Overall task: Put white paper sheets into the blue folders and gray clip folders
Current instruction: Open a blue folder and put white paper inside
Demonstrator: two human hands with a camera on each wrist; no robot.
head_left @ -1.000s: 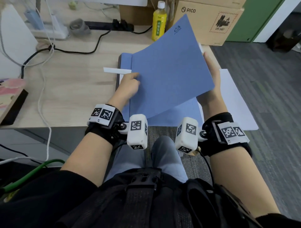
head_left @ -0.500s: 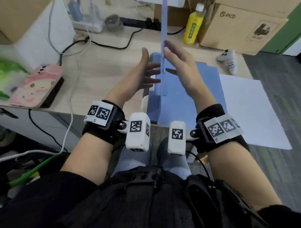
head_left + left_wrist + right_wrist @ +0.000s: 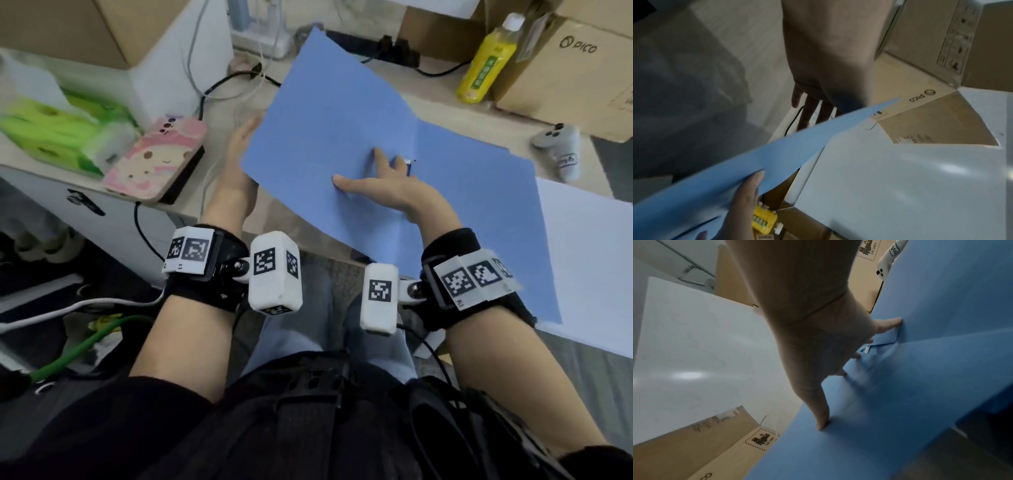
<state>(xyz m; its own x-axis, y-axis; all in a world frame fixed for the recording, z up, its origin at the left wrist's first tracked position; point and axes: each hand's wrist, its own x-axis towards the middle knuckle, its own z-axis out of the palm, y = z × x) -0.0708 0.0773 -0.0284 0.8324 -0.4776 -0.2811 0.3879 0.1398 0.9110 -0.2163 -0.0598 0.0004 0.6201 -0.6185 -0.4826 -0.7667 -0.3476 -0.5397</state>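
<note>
A blue folder (image 3: pixel 479 212) lies open on the desk, its right half flat. Its left cover (image 3: pixel 325 109) is raised and tilts over to the left. My left hand (image 3: pixel 236 161) is under that cover's left edge, fingers straight behind it in the left wrist view (image 3: pixel 818 112). My right hand (image 3: pixel 383 185) presses down with spread fingers on the inside of the folder beside the fold; the right wrist view shows its fingertips (image 3: pixel 823 425) on the blue card. White paper sheets (image 3: pixel 589 260) lie on the desk to the right, partly under the folder.
A pink phone case (image 3: pixel 154 161) and a green tissue pack (image 3: pixel 58 133) sit at the left. Behind the folder are cables, a power strip (image 3: pixel 394 48), a yellow bottle (image 3: pixel 486 65), a PICO cardboard box (image 3: pixel 575 75) and a grey controller (image 3: pixel 561 150).
The folder's cover has swung from the right, through upright, over to the left. My left hand has gone under it and my right hand now presses at the fold.
</note>
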